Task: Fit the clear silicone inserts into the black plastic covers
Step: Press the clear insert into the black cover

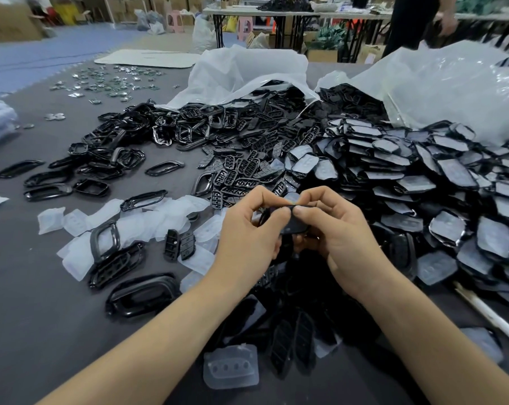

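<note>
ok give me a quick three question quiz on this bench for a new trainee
1. True or false: the left hand and the right hand hold the same black cover.
2. Pick one: the pile of covers with clear inserts lies A) on the person's right, B) on the person's left, C) in a cardboard box.
3. What do the black parts at the back spill out of?
Key: 1 true; 2 A; 3 plastic bags.
</note>
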